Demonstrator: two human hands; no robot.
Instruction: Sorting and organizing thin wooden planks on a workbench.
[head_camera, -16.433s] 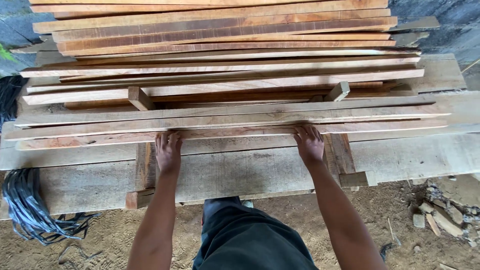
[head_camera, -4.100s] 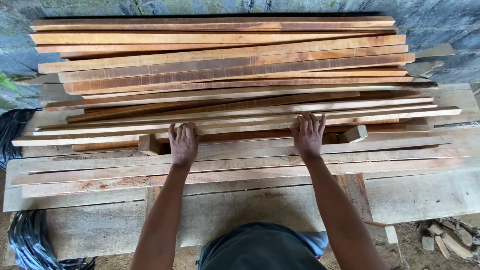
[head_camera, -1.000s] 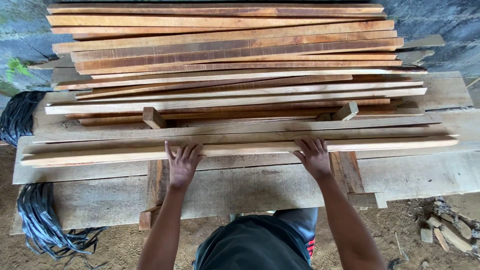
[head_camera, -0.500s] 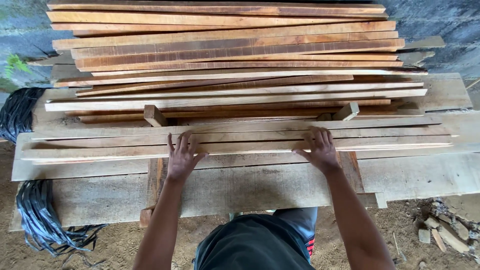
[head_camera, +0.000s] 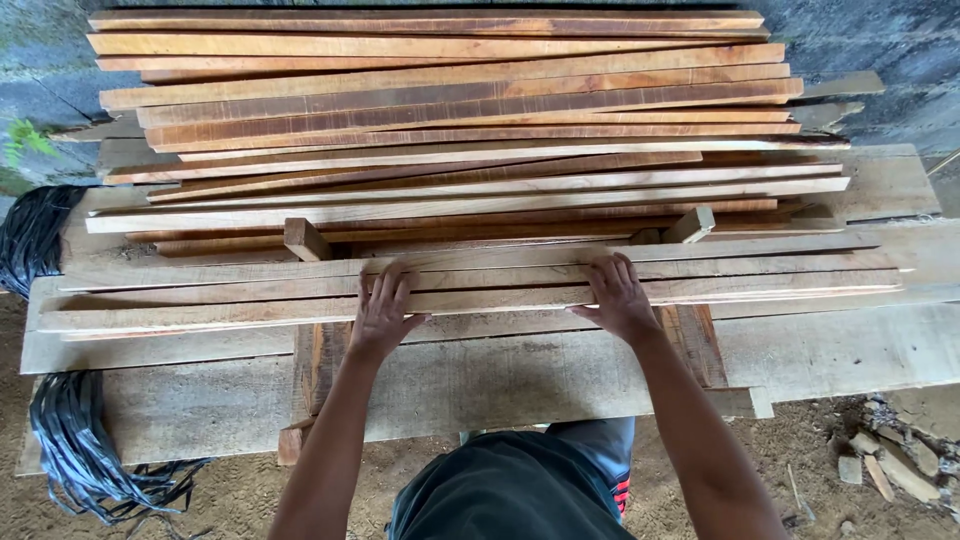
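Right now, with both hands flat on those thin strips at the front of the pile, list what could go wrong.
1. Splinters: the left hand and right hand press bare on rough-sawn wooden strips, whose edges look ragged.
2. Pinching: fingers lie across the seams between neighbouring strips, so a sliding strip might nip them.
3. Slipping pile: the stacked planks behind lie crooked and uneven, resting on small cross blocks; a nudge could shift them.
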